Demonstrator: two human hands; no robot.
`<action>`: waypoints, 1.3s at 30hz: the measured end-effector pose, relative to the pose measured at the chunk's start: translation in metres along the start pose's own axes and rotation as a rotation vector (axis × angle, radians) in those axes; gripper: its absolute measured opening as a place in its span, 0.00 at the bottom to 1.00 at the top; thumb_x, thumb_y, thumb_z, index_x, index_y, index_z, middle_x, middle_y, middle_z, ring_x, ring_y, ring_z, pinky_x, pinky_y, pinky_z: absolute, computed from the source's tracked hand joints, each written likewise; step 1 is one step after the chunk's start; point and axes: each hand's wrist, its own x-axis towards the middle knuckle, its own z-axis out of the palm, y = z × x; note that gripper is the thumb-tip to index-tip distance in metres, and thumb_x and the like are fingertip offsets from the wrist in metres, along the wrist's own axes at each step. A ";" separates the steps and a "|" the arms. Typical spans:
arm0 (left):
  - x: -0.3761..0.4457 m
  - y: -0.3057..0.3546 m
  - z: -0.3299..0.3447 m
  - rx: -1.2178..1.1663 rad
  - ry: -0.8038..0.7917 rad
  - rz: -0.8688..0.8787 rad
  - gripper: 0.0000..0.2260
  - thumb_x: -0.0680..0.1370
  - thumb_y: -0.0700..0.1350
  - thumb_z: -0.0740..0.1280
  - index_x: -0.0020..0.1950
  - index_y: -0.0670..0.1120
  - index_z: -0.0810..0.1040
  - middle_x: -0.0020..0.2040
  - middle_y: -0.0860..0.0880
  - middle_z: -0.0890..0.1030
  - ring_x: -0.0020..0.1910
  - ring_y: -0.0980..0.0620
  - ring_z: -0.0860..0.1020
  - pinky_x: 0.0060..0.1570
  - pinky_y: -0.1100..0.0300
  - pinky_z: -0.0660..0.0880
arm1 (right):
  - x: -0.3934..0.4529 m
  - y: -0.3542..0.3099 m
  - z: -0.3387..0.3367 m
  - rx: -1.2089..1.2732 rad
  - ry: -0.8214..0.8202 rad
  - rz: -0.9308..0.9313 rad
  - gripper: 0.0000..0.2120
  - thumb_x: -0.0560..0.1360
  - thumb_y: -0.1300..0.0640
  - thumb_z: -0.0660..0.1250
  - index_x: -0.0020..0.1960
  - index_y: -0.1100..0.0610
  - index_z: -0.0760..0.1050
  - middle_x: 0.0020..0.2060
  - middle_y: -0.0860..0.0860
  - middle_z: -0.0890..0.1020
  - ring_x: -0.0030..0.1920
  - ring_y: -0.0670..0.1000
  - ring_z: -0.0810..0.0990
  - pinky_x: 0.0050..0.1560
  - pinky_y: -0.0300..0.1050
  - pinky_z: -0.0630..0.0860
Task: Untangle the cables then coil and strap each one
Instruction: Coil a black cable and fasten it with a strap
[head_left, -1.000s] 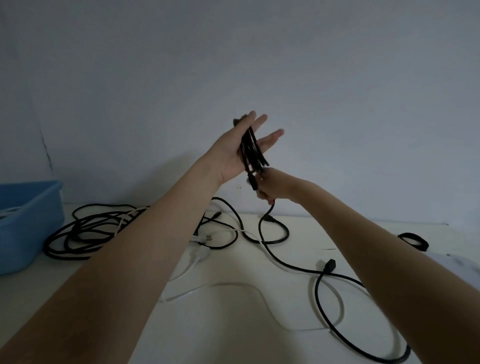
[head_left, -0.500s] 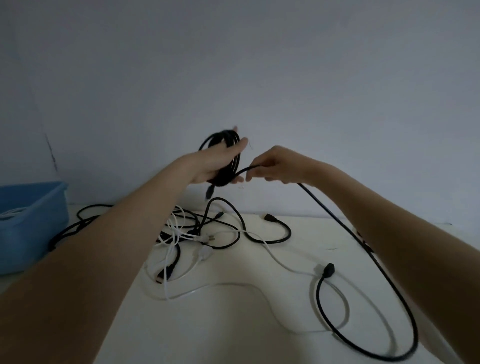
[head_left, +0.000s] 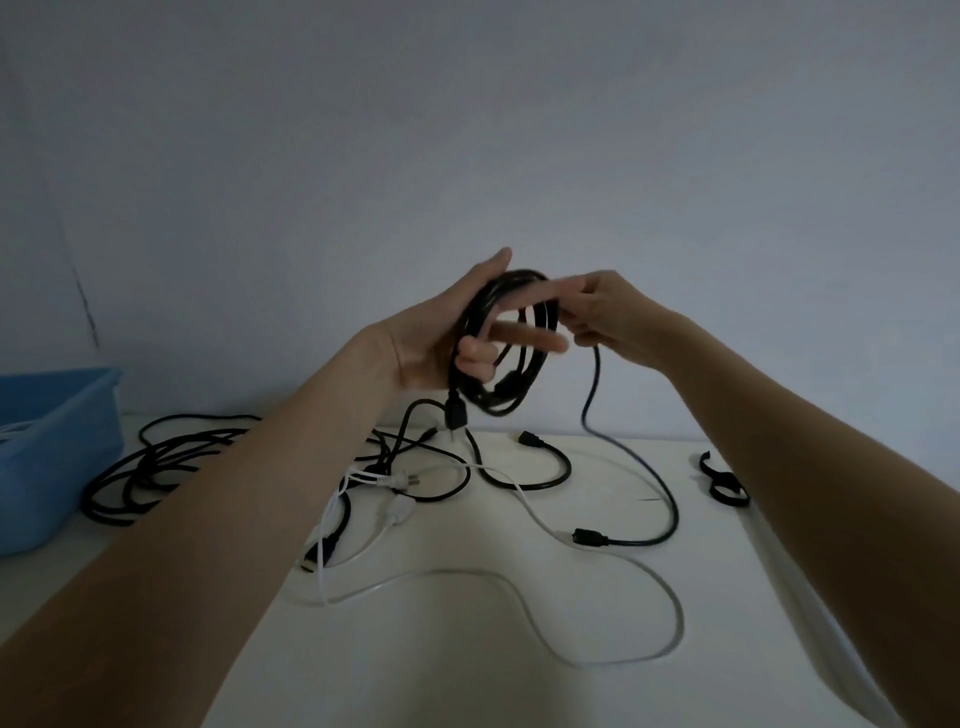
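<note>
Black cable coil (head_left: 511, 358) looped round raised left hand (head_left: 441, 338); right hand (head_left: 608, 317) pinches its tail.

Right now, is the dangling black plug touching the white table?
Apart. In the head view the black plug hangs from the coiled black cable in the left hand, in front of the wall above the white table.

Dim, bluish light; plain pale wall (head_left: 519, 130) fills the upper view, a dark crack-like line (head_left: 85, 306) at its left, meeting a white surface (head_left: 415, 675) below, blue plastic bin (head_left: 57, 447) at far left edge.
</note>
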 end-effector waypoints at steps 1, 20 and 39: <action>0.003 0.003 0.000 -0.029 0.014 0.052 0.24 0.76 0.62 0.50 0.63 0.53 0.74 0.49 0.46 0.83 0.16 0.61 0.69 0.17 0.72 0.64 | 0.000 0.006 0.004 0.066 0.023 0.017 0.16 0.80 0.55 0.60 0.46 0.68 0.76 0.22 0.45 0.65 0.26 0.45 0.59 0.26 0.34 0.59; 0.011 -0.009 -0.038 0.320 0.571 -0.131 0.27 0.78 0.56 0.62 0.72 0.45 0.62 0.61 0.50 0.77 0.44 0.51 0.84 0.43 0.57 0.75 | -0.004 -0.023 0.045 -0.801 -0.244 -0.247 0.07 0.74 0.55 0.70 0.39 0.56 0.81 0.25 0.44 0.71 0.26 0.44 0.66 0.28 0.32 0.63; -0.001 -0.019 -0.019 0.110 0.136 -0.122 0.36 0.71 0.70 0.57 0.63 0.42 0.76 0.35 0.51 0.83 0.16 0.61 0.64 0.19 0.74 0.60 | -0.001 -0.024 -0.003 -0.284 0.088 -0.045 0.19 0.71 0.45 0.71 0.31 0.59 0.74 0.25 0.49 0.68 0.25 0.46 0.60 0.26 0.35 0.58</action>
